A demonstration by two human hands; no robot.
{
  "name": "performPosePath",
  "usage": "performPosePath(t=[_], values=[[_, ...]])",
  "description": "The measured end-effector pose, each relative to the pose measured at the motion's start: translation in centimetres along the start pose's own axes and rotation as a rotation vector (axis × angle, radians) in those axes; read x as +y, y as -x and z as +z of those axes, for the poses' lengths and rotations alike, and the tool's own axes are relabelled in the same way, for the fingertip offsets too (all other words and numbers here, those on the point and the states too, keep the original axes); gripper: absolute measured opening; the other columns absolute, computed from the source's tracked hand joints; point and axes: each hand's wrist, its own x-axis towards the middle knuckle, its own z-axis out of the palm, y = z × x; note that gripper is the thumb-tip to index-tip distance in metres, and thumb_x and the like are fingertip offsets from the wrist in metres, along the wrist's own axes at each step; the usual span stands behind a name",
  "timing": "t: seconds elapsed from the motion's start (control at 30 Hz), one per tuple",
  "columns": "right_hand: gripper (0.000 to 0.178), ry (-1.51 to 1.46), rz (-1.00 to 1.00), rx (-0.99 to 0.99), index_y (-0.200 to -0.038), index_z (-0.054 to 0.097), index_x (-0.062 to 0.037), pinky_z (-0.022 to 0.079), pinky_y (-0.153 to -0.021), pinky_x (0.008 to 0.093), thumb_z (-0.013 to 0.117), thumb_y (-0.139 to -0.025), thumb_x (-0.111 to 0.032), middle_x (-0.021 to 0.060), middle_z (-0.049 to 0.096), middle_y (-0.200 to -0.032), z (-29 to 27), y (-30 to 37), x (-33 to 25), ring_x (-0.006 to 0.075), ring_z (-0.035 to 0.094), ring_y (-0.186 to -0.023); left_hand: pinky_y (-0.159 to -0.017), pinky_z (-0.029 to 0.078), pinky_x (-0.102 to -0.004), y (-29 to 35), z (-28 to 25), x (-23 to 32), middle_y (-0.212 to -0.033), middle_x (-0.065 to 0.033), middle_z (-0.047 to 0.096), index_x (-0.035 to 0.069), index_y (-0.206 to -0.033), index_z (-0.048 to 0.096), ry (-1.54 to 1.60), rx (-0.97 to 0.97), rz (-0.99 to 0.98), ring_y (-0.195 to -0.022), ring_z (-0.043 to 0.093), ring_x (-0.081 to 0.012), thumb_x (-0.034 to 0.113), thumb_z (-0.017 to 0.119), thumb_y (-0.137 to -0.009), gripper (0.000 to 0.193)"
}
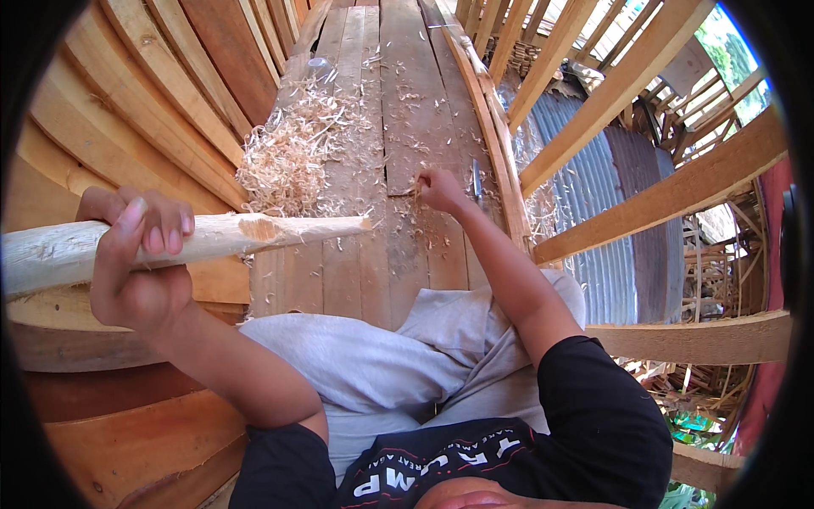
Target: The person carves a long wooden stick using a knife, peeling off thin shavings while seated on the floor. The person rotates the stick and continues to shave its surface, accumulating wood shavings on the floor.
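Observation:
My left hand (140, 254) is wrapped round a pale, peeled wooden pole (208, 236), which runs in from the left edge. The pole's right end is whittled to a narrow, blunt tip, with a fresh cut face just behind it. Low over the plank floor, my right hand (441, 188) is closed, its fingertips pinched together near scattered shavings. Whatever lies between those fingertips is too small to make out. Just right of that hand, a slim dark object like a knife (476, 181) lies on the boards beside the wooden rail.
A heap of curled wood shavings (292, 161) covers the plank floor (407, 59) at the left, with a small clear cup (319, 66) behind it. Upright boards (127, 110) wall the left side. Slanted wooden slats (610, 93) line the right, with corrugated metal sheets (585, 204) beyond.

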Motion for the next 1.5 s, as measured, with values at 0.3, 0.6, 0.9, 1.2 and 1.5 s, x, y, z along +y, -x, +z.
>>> performPosePath(t=[0.3, 0.6, 0.9, 1.2, 1.5], values=[[0.06, 0.295, 0.173, 0.228, -0.141, 0.035, 0.0007, 0.021, -0.112, 0.0493, 0.047, -0.095, -0.036, 0.0289, 0.033, -0.144, 3.0, 3.3, 2.0, 0.0416, 0.025, -0.139, -0.058, 0.04, -0.0319, 0.2, 0.7, 0.3, -0.057, -0.0044, 0.043, 0.007, -0.076, 0.044, 0.012, -0.022, 0.005, -0.052, 0.043, -0.015, 0.004, 0.055, -0.078, 0.011], [0.08, 0.362, 0.547, 0.163, -0.149, 0.013, 0.0015, 0.007, -0.115, 0.054, 0.043, -0.094, -0.05, 0.0262, 0.013, -0.155, 4.2, 6.5, -3.1, 0.0422, 0.004, -0.144, -0.059, 0.041, -0.0323, 0.4, 0.5, 0.7, -0.057, -0.0046, 0.043, 0.006, -0.075, 0.044, 0.014, -0.052, 0.059, -0.052, 0.043, -0.0153, 0.004, 0.054, -0.079, 0.011], [0.092, 0.007, 0.593, 0.232, -0.15, 0.004, 0.0006, 0.001, -0.117, 0.0468, 0.053, -0.088, -0.048, 0.0317, -0.002, -0.153, 4.5, 7.5, -7.5, 0.0418, -0.006, -0.144, -0.061, 0.04, -0.0331, 0.4, 0.1, 0.9, -0.058, -0.005, 0.043, 0.007, -0.077, 0.044, 0.024, -0.048, 0.085, -0.053, 0.044, -0.0157, 0.004, 0.053, -0.079, 0.01], [0.091, -0.242, -0.029, 0.284, -0.149, 0.002, 0.0025, 0.0, -0.116, 0.0489, 0.053, -0.088, -0.041, 0.0302, -0.007, -0.154, 7.7, 8.3, -8.0, 0.0393, -0.011, -0.145, -0.063, 0.039, -0.0343, 0.1, -0.5, 0.7, -0.059, -0.0042, 0.042, 0.007, -0.077, 0.045, 0.012, -0.056, 0.074, -0.054, 0.044, -0.0161, 0.007, 0.053, -0.08, 0.009], [0.087, -0.17, -0.165, 0.22, -0.148, 0.013, 0.0029, -0.003, -0.115, 0.0518, 0.052, -0.089, -0.048, 0.0305, 0.004, -0.154, 10.3, 8.7, -3.7, 0.0399, -0.002, -0.145, -0.062, 0.039, -0.0337, 0.1, -0.4, 0.5, -0.06, -0.0042, 0.044, 0.008, -0.079, 0.046, 0.052, -0.032, 0.063, -0.054, 0.044, -0.0161, 0.006, 0.053, -0.081, 0.007]])
